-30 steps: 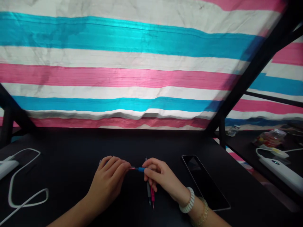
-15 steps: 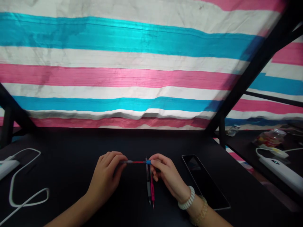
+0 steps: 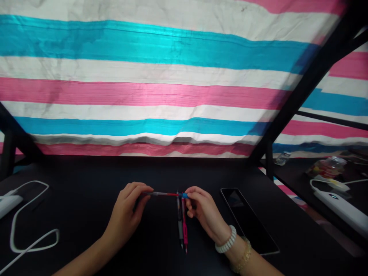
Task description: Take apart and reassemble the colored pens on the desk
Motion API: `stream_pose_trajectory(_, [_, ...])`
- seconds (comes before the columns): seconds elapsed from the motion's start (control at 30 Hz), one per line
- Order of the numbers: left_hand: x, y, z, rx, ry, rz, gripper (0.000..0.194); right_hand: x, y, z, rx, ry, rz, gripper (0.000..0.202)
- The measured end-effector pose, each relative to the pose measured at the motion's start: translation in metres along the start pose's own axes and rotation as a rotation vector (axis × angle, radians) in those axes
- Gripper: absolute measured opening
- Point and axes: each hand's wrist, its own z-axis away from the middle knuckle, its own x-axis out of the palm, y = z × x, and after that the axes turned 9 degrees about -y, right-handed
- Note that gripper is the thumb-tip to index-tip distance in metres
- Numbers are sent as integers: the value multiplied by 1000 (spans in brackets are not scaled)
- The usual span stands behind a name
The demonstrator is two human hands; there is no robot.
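Observation:
A slim clear pen [image 3: 165,193] with a red refill inside spans the gap between my two hands, nearly level above the table. My left hand [image 3: 129,207] pinches its left end between thumb and fingers. At the other end, my right hand [image 3: 205,209] grips the small blue end piece [image 3: 184,195] with thumb and forefinger; whether this piece is a cap or part of the barrel I cannot tell. Below, a grey-and-black pen [image 3: 180,226] and a pink pen [image 3: 185,228] lie side by side on the black table [image 3: 86,184], pointing towards me.
A dark phone or tablet [image 3: 250,222] lies right of my right hand. At left, a white cable [image 3: 14,222] curls from a white device [image 3: 10,205]. A side table holds a white power bank [image 3: 340,209] and a clear jar [image 3: 335,165]. Black frame bars [image 3: 299,92] slant before striped sheeting [image 3: 143,92].
My right hand has shifted slightly right with the blue end piece, and my left hand slightly left. The pen sits a little higher and more of it shows between my hands.

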Motion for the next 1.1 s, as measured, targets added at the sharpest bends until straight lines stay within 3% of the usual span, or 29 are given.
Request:
stream_pose_trajectory(0.2, [-1,1,-2,-228,-54,410,12,-1,-1,-2,29,-23,-112,13])
stream_pose_trajectory(0.67, [6,1,-6,-411,-161,1401,17,-3,1,0,20,-74,-151,12])
stream_pose_trajectory(0.83, [7,0,-7,-437,-186,1456,19,-3,-1,1,-1,-93,-143,10])
stream_pose_trajectory(1.1, [3,-1,-6,-544,-92,1170,26,0,-4,3,-101,-73,-94,8])
